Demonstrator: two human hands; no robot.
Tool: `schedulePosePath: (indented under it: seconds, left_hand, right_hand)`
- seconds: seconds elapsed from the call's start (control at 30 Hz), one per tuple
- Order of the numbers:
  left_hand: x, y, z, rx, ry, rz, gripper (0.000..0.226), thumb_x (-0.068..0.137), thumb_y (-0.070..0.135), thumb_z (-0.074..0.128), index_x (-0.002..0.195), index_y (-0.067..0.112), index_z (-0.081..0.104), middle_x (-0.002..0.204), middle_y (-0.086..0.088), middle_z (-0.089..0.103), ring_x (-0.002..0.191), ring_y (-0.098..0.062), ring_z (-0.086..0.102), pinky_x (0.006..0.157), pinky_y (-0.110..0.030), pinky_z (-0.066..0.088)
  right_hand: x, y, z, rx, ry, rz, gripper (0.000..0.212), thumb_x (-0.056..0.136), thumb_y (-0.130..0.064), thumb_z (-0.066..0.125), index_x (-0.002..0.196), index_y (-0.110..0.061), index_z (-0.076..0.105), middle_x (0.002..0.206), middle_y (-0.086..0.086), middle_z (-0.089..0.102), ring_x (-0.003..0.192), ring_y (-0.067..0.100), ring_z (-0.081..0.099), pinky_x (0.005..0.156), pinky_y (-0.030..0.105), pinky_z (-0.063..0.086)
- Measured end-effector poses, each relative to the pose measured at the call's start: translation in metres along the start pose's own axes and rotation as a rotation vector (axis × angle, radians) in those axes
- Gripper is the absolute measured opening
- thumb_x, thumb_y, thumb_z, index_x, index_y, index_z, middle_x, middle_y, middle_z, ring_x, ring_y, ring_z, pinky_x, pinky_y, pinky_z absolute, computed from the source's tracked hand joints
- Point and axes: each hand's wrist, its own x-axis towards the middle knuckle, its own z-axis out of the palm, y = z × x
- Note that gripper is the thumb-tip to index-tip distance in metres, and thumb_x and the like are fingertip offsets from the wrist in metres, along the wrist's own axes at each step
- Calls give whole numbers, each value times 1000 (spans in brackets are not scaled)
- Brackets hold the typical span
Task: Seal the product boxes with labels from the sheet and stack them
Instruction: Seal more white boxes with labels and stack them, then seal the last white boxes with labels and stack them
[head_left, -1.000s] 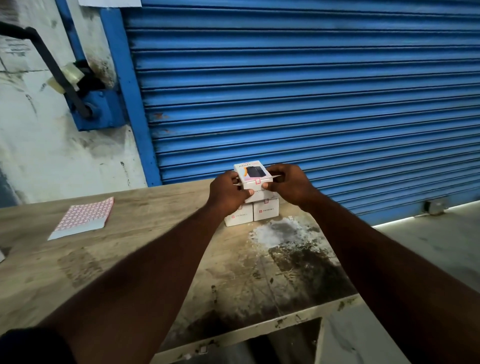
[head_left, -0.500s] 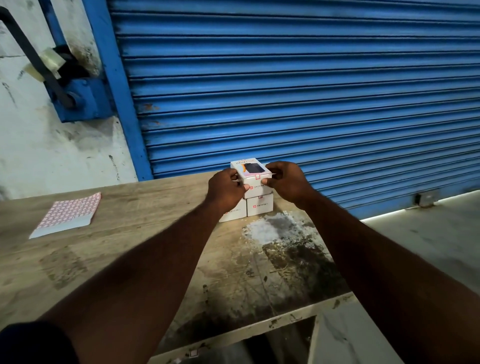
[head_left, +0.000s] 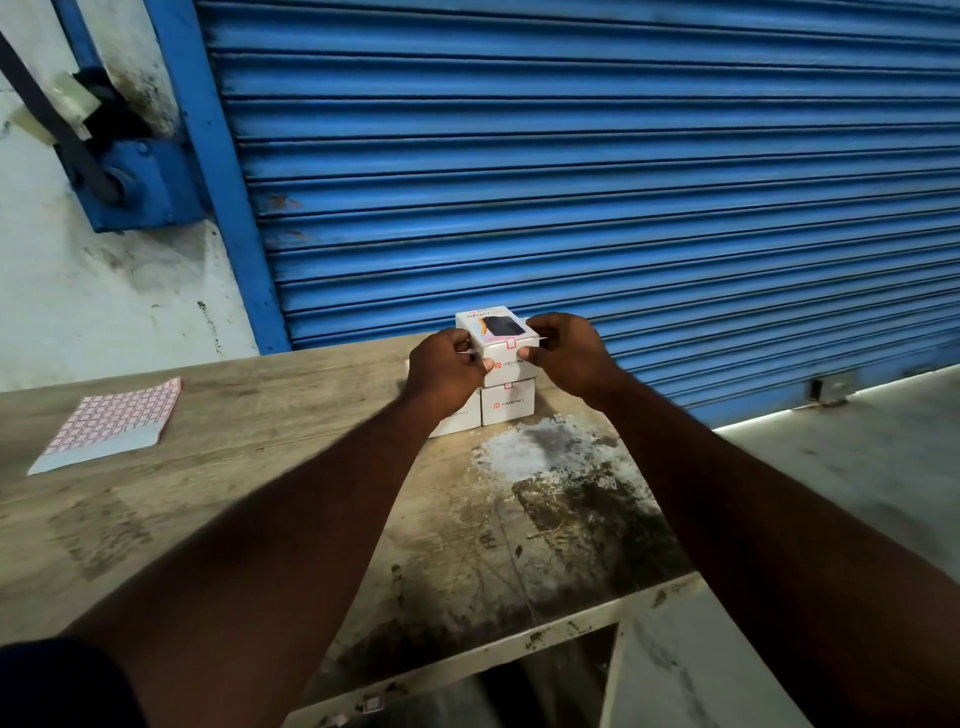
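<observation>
At the far edge of the wooden table (head_left: 249, 499), close to the shutter, the top product box (head_left: 496, 336) is held between both hands over two other boxes. It is white, with a dark printed picture on its lid and red "PORTRONICS" lettering on the near side. A red-outlined seal label (head_left: 510, 343) is folded over its near top edge. The left hand (head_left: 444, 370) grips the box's left end with curled fingers and the thumb pressed on the near face. The right hand (head_left: 566, 353) pinches the right end the same way, thumb at the front. Whether the box already rests on the pair below or hangs just above them cannot be told.

Below it, the lower right box (head_left: 508, 402) stands on the table with its own red label at the top edge. The lower left box (head_left: 458, 419) sits touching it, half hidden behind the left wrist.

Well apart to the left lies the label sheet (head_left: 111, 423), a grid of red-and-white stickers with a blank near margin. A pale patch (head_left: 519, 448) and a dark stain (head_left: 587, 519) mark the tabletop just in front of the boxes. Behind everything runs a blue roller shutter (head_left: 571, 182), with a grimy white wall (head_left: 104, 312) and a blue bracket (head_left: 140, 192) to its left.
</observation>
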Motion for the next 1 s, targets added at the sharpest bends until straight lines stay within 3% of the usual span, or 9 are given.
schedulePosePath:
  seconds: [0.23,0.4,0.5,0.63,0.73,0.87,1.0]
  left_hand:
    - [-2,0,-2,6,0,10,37,85,9,79,121,5,68,122,-6,72,105,-15,68,90,-25,51]
    - [-6,-2,-9,-43,4,-11,50,85,6,79,132,2,61,126,-6,67,110,-18,67,81,-13,45]
    - [-13,-8,-21,-61,60,12,50,85,5,78,132,4,61,121,-3,66,100,-14,65,83,-20,52]
    - [-23,-29,-49,-97,131,21,44,84,5,79,125,6,65,121,-10,69,97,-18,69,94,-32,54]
    - [-35,-44,-75,-140,143,-35,43,83,11,81,123,11,66,116,-3,69,95,-18,69,93,-37,56]
    - [-58,-70,-112,-153,101,-86,49,82,20,84,125,14,62,115,-1,65,101,-23,68,91,-48,58]
    - [-72,-95,-148,-164,105,-108,44,83,20,82,123,18,63,117,0,66,97,-16,68,92,-48,58]
  right_hand:
    - [-4,-5,1,101,-14,53,57,83,1,78,134,-4,53,128,12,67,108,24,68,94,42,58]
    - [-9,-13,0,145,32,48,58,84,-15,82,133,-6,55,126,7,63,110,21,64,93,35,55]
    - [-17,-23,8,49,238,-57,44,87,-23,79,124,-6,62,121,7,66,108,20,64,94,38,55]
    - [-42,-49,39,36,418,-417,15,87,-13,72,101,-10,68,98,3,71,85,16,67,77,33,56]
    - [-58,-70,69,-116,429,-598,12,87,-16,67,98,-12,68,96,1,70,86,21,64,80,38,52]
    - [-73,-89,107,-390,450,-581,23,84,-21,60,105,-17,67,104,4,69,101,32,60,88,45,41]
    - [-88,-99,146,-333,261,-603,25,83,-19,59,106,-12,66,104,7,68,98,31,61,86,43,45]
